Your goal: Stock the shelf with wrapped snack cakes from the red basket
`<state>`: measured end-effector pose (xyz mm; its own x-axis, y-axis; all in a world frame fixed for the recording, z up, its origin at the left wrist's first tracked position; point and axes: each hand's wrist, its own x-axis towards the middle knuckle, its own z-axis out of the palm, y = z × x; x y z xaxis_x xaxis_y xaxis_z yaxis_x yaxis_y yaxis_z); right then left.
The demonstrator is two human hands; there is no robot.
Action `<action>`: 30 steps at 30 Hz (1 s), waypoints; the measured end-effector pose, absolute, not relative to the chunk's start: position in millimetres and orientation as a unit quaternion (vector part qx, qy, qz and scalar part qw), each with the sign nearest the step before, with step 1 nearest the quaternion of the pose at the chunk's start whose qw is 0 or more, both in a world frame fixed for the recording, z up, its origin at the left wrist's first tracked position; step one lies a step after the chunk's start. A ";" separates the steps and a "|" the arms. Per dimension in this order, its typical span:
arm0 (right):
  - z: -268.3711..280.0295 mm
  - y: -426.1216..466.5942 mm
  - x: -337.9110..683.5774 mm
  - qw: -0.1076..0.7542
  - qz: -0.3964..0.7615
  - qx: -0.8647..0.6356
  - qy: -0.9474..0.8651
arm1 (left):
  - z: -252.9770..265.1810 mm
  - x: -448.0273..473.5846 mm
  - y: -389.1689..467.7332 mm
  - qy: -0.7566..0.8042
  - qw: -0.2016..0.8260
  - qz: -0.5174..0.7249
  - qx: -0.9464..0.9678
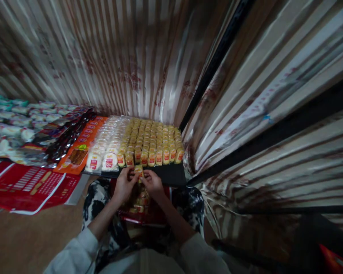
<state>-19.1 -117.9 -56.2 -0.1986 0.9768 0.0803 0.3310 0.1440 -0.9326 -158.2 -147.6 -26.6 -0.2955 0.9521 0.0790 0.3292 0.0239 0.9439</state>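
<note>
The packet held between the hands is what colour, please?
The packet is mostly yellow, best seen in the head view.

Taking the yellow packet rows [156, 142] as my mark, I see open air above them, reachable from the person's side. Directly behind them hangs the striped curtain [148, 72], shutting off that way. A dark pole [210, 70] slants up from their rear right corner, and a black bar [263, 131] leads off from near their front right one. To their left, white packets [110, 146] crowd right up against them. In front, a strip of black shelf [171, 174] lies bare towards the right; left of it, the left hand [125, 185] and right hand [153, 184] block the approach.
</note>
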 end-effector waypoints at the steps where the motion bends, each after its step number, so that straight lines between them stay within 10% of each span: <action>1: -57.3 -114.0 -24.8 0.392 0.409 -0.504 -0.651 | -27.8 -157.8 -144.8 0.647 0.305 0.491 0.497; 30: -64.3 -84.9 -22.7 0.402 0.246 -0.475 -0.743 | -24.6 -141.2 -104.0 0.753 0.075 0.372 0.538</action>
